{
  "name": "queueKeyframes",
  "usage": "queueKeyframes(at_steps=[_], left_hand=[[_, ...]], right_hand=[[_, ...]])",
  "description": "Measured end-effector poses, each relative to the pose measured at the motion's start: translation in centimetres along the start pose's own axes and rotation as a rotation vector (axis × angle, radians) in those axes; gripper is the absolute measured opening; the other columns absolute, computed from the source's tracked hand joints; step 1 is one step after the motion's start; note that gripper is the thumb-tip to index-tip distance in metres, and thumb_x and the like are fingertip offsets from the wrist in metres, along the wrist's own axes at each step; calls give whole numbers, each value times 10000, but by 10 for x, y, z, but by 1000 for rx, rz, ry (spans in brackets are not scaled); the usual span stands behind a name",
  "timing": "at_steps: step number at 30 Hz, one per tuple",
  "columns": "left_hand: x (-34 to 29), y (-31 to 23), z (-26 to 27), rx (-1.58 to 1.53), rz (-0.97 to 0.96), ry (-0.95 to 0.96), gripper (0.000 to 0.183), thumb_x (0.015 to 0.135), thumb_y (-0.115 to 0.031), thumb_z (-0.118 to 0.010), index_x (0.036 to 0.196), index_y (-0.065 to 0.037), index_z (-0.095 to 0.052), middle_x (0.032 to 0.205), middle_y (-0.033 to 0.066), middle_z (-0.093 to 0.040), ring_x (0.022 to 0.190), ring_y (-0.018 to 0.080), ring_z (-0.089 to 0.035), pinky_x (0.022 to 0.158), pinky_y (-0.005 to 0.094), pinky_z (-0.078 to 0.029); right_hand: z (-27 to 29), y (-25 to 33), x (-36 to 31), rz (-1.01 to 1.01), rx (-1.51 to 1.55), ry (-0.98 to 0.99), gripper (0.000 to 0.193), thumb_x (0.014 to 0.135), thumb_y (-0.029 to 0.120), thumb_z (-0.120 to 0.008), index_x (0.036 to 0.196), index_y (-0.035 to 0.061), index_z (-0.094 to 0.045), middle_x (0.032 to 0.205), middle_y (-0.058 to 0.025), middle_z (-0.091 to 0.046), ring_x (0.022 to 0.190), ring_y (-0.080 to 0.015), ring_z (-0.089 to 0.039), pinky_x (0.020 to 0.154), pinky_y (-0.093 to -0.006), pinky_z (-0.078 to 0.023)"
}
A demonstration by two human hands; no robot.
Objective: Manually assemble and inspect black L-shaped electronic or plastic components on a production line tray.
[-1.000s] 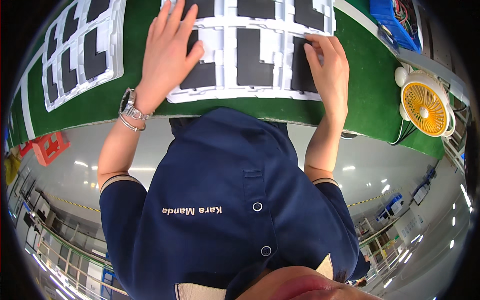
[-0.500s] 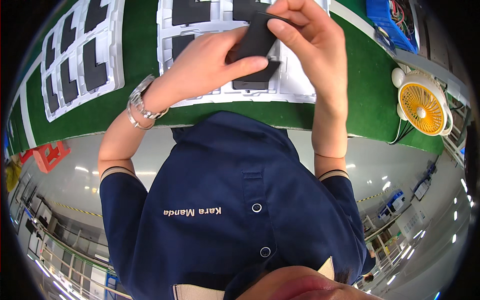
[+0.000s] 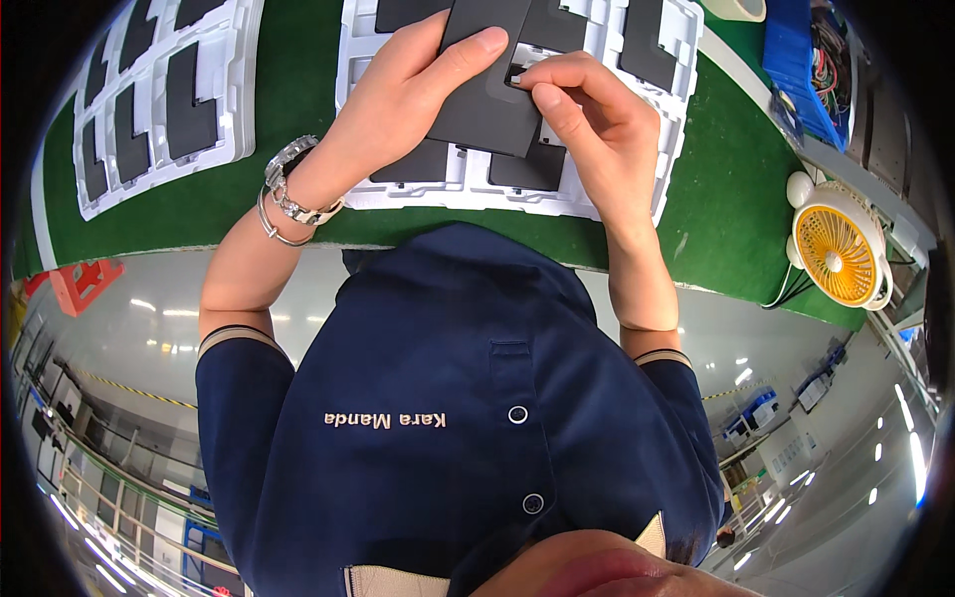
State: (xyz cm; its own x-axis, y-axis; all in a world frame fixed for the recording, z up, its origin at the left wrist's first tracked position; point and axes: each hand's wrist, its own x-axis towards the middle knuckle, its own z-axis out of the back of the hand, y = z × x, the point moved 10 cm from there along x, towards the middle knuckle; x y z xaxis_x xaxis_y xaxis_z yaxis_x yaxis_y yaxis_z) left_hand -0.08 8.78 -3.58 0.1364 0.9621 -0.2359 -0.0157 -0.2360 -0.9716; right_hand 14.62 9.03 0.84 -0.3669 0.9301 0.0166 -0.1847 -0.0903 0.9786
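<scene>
My left hand (image 3: pixel 398 99) grips a flat black L-shaped piece (image 3: pixel 477 119), thumb across its face and the other fingers hidden behind. The piece is held tilted over a white moulded tray (image 3: pixel 398 196). At its notch my right hand (image 3: pixel 609 129) is closed, thumb and index finger pinched by a small dark bit (image 3: pixel 515 72) at the edge. Whether that bit is a tab or a connector is too small to tell. More black pieces (image 3: pixel 652 45) of the same kind lie in the tray's compartments, partly covered by my hands.
On the left of the green tabletop (image 3: pixel 298 90) stands a stack of white trays (image 3: pixel 239 109) with several black pieces. To the right are a yellow and white fan (image 3: pixel 836 254) and a blue bin (image 3: pixel 791 60) holding wires. A red stool (image 3: pixel 85 287) shows below the table's left edge.
The black piece has turned so its broad face and notch now show. My right hand has moved down from its top end to the notch. My left thumb has shifted up the face.
</scene>
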Motion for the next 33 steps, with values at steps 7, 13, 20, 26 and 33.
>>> queueKeyframes(at_steps=[7, 13, 20, 26, 33], left_hand=[[2, -11, -14, -29, -16, 194, 318, 977, -223, -526, 1192, 10, -555, 1111, 127, -609, 1021, 194, -561, 878, 306, -447], [0, -22, -14, -54, -92, 141, 258, 1000, -218, -501, 1109, -1, -590, 966, 45, -622, 862, 96, -547, 741, 250, -453], [5, -1, -13, -214, 39, 127, 249, 993, -206, -512, 1116, -8, -601, 945, 36, -620, 845, 83, -545, 720, 239, -451], [-9, 2, -1, 110, -207, 145, 387, 956, -291, -568, 1287, -92, -584, 1292, 93, -527, 1074, 148, -577, 899, 241, -471], [3, -18, -16, 46, -32, 238, 261, 993, -221, -515, 1115, -7, -603, 954, 59, -625, 854, 115, -553, 739, 257, -451]], right_hand=[[0, 3, -1, 50, 24, -26, 96, 877, 80, -652, 927, 5, -684, 856, -33, -663, 801, -114, -597, 753, -252, -474], [-2, 0, -2, -21, 24, 29, 104, 870, 79, -657, 932, 0, -686, 850, -31, -672, 790, -114, -604, 760, -250, -476], [-7, 2, -3, 23, 74, 36, 88, 851, 65, -666, 904, -3, -680, 819, -39, -671, 762, -109, -604, 732, -245, -475], [-7, 8, -7, 133, -10, -2, 79, 835, 58, -664, 872, -11, -665, 790, -56, -664, 717, -115, -603, 688, -257, -483], [-8, -6, -5, -112, 76, 81, 145, 892, 145, -640, 929, 11, -682, 804, -54, -672, 717, -169, -613, 699, -256, -490]])
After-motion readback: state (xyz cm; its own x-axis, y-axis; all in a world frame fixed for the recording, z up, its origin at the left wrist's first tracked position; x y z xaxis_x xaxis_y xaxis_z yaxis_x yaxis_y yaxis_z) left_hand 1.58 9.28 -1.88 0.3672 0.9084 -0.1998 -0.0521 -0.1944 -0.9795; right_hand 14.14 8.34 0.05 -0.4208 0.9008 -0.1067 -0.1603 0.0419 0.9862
